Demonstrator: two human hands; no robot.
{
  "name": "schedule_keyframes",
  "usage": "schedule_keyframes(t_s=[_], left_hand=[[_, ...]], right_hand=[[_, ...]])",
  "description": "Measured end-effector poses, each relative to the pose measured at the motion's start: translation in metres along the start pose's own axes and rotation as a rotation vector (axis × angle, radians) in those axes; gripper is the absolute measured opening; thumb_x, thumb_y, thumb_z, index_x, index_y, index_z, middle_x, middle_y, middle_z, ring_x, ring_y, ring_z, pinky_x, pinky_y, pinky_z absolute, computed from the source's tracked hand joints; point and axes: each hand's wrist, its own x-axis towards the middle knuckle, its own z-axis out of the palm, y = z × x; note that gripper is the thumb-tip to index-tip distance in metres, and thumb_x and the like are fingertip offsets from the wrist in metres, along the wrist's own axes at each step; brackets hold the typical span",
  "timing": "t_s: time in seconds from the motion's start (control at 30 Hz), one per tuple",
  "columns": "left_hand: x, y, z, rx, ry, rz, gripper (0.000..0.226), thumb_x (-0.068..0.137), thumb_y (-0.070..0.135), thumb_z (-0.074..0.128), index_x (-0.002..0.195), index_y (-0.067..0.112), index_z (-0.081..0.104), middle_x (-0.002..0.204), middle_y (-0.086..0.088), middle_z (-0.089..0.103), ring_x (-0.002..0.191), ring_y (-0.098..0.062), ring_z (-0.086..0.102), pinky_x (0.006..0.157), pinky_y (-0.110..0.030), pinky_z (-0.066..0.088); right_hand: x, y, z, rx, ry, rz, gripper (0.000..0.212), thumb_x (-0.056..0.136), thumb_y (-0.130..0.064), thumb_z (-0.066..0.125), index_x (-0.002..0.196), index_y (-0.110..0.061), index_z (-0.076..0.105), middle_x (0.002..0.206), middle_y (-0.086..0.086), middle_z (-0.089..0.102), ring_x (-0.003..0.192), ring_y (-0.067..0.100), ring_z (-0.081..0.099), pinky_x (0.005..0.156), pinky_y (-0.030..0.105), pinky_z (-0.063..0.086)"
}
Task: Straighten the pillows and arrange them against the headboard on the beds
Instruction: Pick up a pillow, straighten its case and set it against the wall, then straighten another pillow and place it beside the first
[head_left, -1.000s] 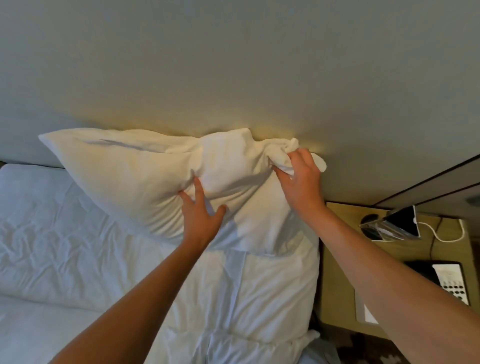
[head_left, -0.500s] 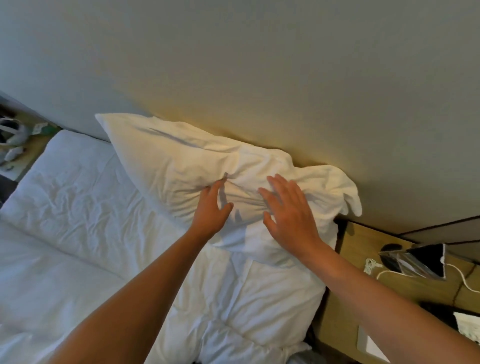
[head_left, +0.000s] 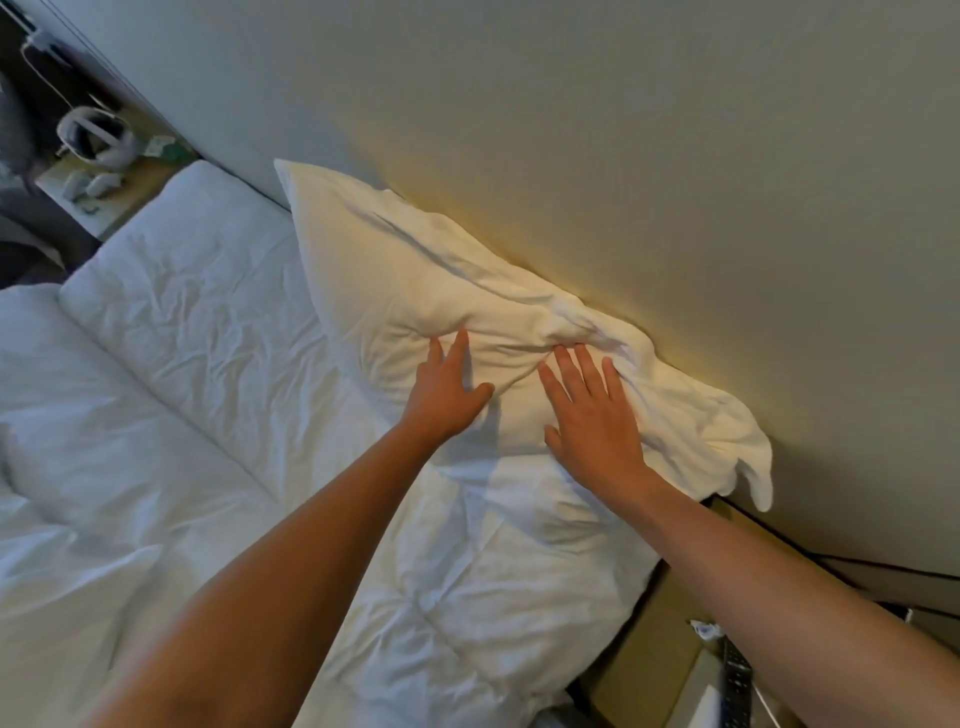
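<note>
- Pillow (head_left: 415, 291), white and creased, leans with its long top edge touching the pale headboard (head_left: 623, 156), its lower edge resting on the bed (head_left: 197, 322).
- Its right end is bunched and crumpled, and a loose flap of the pillowcase (head_left: 748, 457) hangs off past the mattress edge, above the wooden bedside surface (head_left: 670, 618).
- Its left corner stands up in a point against the headboard, smoother than the rest.
- Left hand (head_left: 441, 395) lies flat on the pillow's lower front face, fingers (head_left: 460, 345) stretched toward the headboard and thumb spread to the right; it grips nothing, only presses palm-down on the cloth.
- Right hand (head_left: 592, 415) lies flat just beside it, to the right, fingers (head_left: 571, 364) splayed over a ridge of wrinkles; it too is unclenched, palm against the pillow.
- Both hands are near each other but apart, with a fold of fabric running between their fingertips.
- Both bare forearms reach in from the lower edge of the view across the rumpled white duvet (head_left: 467, 597).
- Second white pillow or folded duvet section (head_left: 171, 291) lies flat to the left on the bed; which of the two I cannot tell.
- Far bedside surface (head_left: 111, 208) at the upper left holds small white items too blurred to name.
- Dark remote-like object (head_left: 735, 680) lies on the near bedside surface at the lower right.
</note>
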Motion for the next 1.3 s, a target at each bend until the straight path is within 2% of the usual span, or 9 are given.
schedule_keyframes(t_s=[0.2, 0.37, 0.47, 0.6, 0.8, 0.9, 1.07, 1.3], left_hand=[[-0.013, -0.001, -0.001, -0.06, -0.037, -0.021, 0.09, 0.092, 0.051, 0.061, 0.161, 0.031, 0.007, 0.17, -0.011, 0.001, 0.148, -0.038, 0.03, 0.116, -0.045, 0.034], [-0.039, -0.018, -0.019, -0.115, -0.139, -0.038, 0.08, 0.097, 0.047, 0.057, 0.162, 0.025, 0.016, 0.169, -0.012, 0.012, 0.152, -0.032, 0.025, 0.12, -0.042, 0.028], [-0.067, -0.041, -0.036, -0.148, -0.145, -0.097, 0.077, 0.098, 0.047, 0.055, 0.162, 0.025, 0.017, 0.169, -0.014, 0.014, 0.153, -0.032, 0.021, 0.123, -0.045, 0.026], [-0.126, -0.097, -0.059, -0.209, -0.08, -0.208, 0.072, 0.098, 0.047, 0.055, 0.159, 0.023, 0.026, 0.165, -0.011, 0.026, 0.15, -0.029, 0.031, 0.119, -0.043, 0.03], [-0.279, -0.216, -0.068, -0.34, 0.058, -0.477, 0.063, 0.098, 0.044, 0.058, 0.153, 0.019, 0.04, 0.158, -0.01, 0.038, 0.142, -0.027, 0.042, 0.114, -0.038, 0.034], [-0.375, -0.28, -0.062, -0.413, 0.12, -0.633, 0.06, 0.099, 0.044, 0.056, 0.151, 0.018, 0.043, 0.156, -0.011, 0.041, 0.14, -0.028, 0.045, 0.113, -0.039, 0.037], [-0.546, -0.381, -0.033, -0.53, 0.207, -0.838, 0.058, 0.099, 0.046, 0.055, 0.148, 0.019, 0.046, 0.153, -0.01, 0.043, 0.138, -0.027, 0.046, 0.112, -0.04, 0.038], [-0.768, -0.52, 0.027, -0.699, 0.256, -1.113, 0.056, 0.098, 0.048, 0.053, 0.144, 0.016, 0.049, 0.149, -0.014, 0.044, 0.133, -0.03, 0.049, 0.109, -0.04, 0.042]], right_hand=[[0.001, -0.009, -0.008, -0.004, -0.067, 0.027, 0.084, 0.093, -0.042, 0.068, 0.163, -0.016, 0.03, 0.174, 0.013, 0.015, 0.161, 0.034, 0.01, 0.129, 0.055, 0.011], [-0.004, -0.034, -0.021, 0.046, -0.075, 0.016, 0.075, 0.094, -0.036, 0.068, 0.158, -0.01, 0.039, 0.173, 0.018, 0.017, 0.162, 0.033, 0.01, 0.129, 0.055, 0.012], [-0.008, -0.057, -0.028, 0.07, -0.084, -0.052, 0.074, 0.093, -0.033, 0.07, 0.157, -0.01, 0.042, 0.171, 0.019, 0.021, 0.161, 0.034, 0.013, 0.129, 0.056, 0.015], [-0.018, -0.113, -0.033, 0.098, -0.132, -0.151, 0.073, 0.092, -0.032, 0.071, 0.156, -0.011, 0.043, 0.169, 0.018, 0.027, 0.159, 0.034, 0.02, 0.128, 0.054, 0.02], [-0.058, -0.246, -0.028, 0.077, -0.347, -0.366, 0.072, 0.1, -0.044, 0.057, 0.162, -0.017, 0.031, 0.169, 0.013, 0.03, 0.156, 0.03, 0.027, 0.125, 0.046, 0.024], [-0.096, -0.326, -0.025, 0.058, -0.392, -0.523, 0.07, 0.099, -0.043, 0.057, 0.16, -0.017, 0.034, 0.164, 0.011, 0.039, 0.152, 0.028, 0.035, 0.123, 0.043, 0.028], [-0.187, -0.469, -0.018, -0.008, -0.405, -0.772, 0.067, 0.095, -0.042, 0.062, 0.154, -0.017, 0.044, 0.148, 0.006, 0.056, 0.137, 0.027, 0.051, 0.114, 0.04, 0.038], [-0.335, -0.67, 0.016, -0.102, -0.531, -1.078, 0.066, 0.097, -0.047, 0.06, 0.156, -0.021, 0.043, 0.155, 0.003, 0.052, 0.143, 0.025, 0.048, 0.116, 0.04, 0.039]])
